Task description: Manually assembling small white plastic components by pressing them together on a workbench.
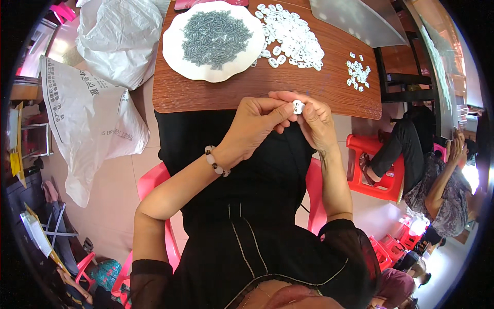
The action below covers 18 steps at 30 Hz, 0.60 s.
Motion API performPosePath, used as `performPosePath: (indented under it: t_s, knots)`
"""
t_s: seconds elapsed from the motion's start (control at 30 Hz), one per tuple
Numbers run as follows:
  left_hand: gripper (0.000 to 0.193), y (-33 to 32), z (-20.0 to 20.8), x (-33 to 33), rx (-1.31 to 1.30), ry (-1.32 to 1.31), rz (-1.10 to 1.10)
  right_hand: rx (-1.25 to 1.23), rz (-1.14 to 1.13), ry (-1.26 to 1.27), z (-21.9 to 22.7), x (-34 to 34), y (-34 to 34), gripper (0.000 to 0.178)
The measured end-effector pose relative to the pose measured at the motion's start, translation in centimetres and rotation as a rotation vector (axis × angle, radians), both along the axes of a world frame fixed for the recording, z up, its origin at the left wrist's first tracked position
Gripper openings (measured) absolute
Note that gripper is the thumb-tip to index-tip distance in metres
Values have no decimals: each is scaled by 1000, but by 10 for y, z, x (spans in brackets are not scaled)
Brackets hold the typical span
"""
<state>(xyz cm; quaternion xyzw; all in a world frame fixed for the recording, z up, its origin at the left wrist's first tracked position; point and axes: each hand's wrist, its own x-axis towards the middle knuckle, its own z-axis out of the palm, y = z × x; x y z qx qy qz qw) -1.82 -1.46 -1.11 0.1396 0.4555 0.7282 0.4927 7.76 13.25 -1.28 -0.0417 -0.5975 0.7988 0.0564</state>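
Observation:
Just past the table's near edge, my left hand (257,121) and my right hand (315,121) meet and pinch a small white plastic piece (298,107) with holes in it. Thumbs and forefingers of both hands close on it. Beyond them, a white scalloped plate (175,54) bears a heap of small grey metal pins or springs (216,38); their exact kind is too small to tell. Right of the plate lies a pile of white oval plastic pieces (296,38) with holes. A smaller group of white pieces (358,73) with dark spots sits near the table's right side.
The brown wooden table (206,95) spans the top. White woven sacks (92,123) stand on the floor to the left. A grey metal panel (360,20) rises at the far right. A red stool (378,165) and a seated person (437,185) are to the right.

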Motion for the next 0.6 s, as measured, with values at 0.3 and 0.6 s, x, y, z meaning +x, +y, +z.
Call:
performPosePath:
  t_s: [0.3, 0.6]
  knots:
    - [22, -2, 3, 2, 29, -101, -40, -182, 14, 1, -2, 2, 0, 55]
    - [21, -2, 5, 5, 33, -121, -36, -294, -9, 0, -4, 4, -2, 49]
